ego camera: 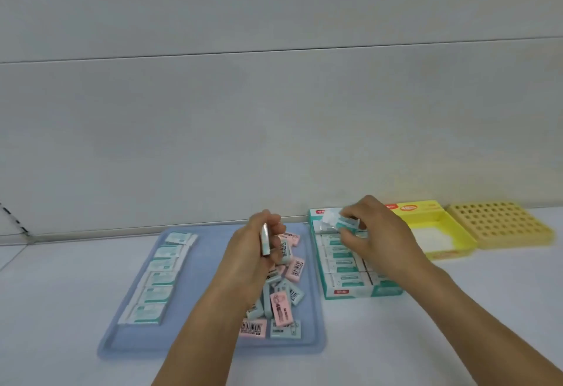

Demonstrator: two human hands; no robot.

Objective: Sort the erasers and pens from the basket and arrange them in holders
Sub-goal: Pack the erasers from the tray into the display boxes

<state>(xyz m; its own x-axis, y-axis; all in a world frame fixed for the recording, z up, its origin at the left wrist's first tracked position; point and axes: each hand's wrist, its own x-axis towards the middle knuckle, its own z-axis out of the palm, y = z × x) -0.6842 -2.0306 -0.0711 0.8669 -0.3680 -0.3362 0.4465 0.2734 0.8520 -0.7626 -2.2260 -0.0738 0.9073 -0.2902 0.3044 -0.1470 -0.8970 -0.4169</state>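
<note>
A blue tray lies on the white table. A row of white-and-teal erasers lines its left side, and a loose heap of pink and teal erasers fills its right side. My left hand hovers over the heap and grips a teal-and-white eraser upright. My right hand pinches another teal eraser above the back of the teal eraser box, which holds rows of the same erasers.
Right of the teal box stands a yellow box with a white bottom. Further right sits a yellow pen holder with a grid of holes. A grey wall rises directly behind everything.
</note>
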